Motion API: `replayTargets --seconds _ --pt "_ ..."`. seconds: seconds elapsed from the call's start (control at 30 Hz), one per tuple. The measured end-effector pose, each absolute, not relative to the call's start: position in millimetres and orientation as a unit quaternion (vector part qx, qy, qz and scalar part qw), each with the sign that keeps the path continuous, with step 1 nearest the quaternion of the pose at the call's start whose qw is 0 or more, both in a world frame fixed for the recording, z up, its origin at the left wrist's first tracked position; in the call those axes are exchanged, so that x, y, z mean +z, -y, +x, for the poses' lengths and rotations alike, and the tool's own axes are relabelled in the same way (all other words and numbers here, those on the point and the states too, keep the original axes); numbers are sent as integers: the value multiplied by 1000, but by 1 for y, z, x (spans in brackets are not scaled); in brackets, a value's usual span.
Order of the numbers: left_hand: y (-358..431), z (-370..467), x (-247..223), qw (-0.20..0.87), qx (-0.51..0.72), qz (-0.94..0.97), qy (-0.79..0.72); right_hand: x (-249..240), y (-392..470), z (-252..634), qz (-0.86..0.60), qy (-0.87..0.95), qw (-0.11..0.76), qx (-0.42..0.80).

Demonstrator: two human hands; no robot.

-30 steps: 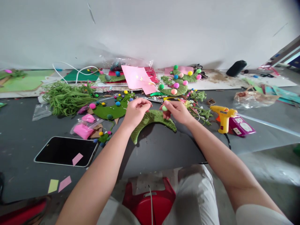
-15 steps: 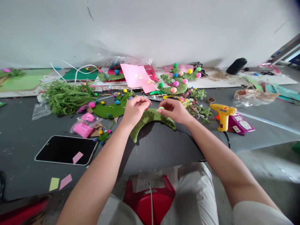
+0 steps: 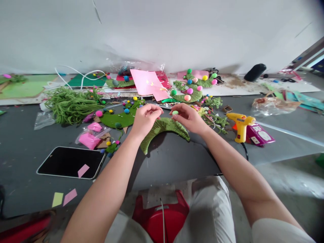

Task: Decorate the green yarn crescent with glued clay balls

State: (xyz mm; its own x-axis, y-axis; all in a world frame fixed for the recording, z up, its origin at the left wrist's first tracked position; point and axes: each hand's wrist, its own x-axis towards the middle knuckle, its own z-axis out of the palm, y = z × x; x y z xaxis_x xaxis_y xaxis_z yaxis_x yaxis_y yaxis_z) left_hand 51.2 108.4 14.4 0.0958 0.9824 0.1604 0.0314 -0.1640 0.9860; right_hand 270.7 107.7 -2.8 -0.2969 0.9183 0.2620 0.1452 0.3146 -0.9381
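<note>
A crescent wrapped in green yarn (image 3: 164, 127) lies on the dark table, its points toward me. Over its left part, my left hand (image 3: 147, 118) is closed in a pinch; whatever its fingertips hold is too small to make out. Between the thumb and fingers of my right hand (image 3: 188, 118) is a light green pom-pom (image 3: 174, 112), just above the crescent's upper edge. Behind my hands lie a flat green crescent (image 3: 116, 118) and a yarn-wrapped one (image 3: 189, 96), both with coloured pom-poms.
To the right, a yellow glue gun (image 3: 241, 126) rests by a purple box (image 3: 260, 134). On the left are a phone (image 3: 71, 162), a bag of pink material (image 3: 89, 139) and a heap of green yarn (image 3: 72, 106). Pink paper (image 3: 145, 82) lies near the wall.
My right hand has risen slightly with the light green pom-pom, a little farther from the crescent. My left hand stays nearly still.
</note>
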Motion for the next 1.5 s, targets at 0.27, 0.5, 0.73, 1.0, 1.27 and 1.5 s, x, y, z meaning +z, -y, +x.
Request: replayTargets --seconds 0.27,0.5,0.73,1.0,1.27,1.5 --pt "-109 49 10 469 513 570 -439 -2 -108 273 -424 701 409 401" --pt "-110 50 10 464 508 572 -447 0 -106 272 -434 665 365 486" --pt "-111 50 11 454 511 574 -451 -1 -109 271 -402 683 445 417" --pt "-112 49 9 455 510 575 -451 -3 -110 273 -434 682 423 410" --pt "-116 46 6 462 515 555 -463 -3 -111 274 -469 645 385 465" --pt "-115 47 9 462 517 553 -463 -5 -115 274 -406 646 484 429"
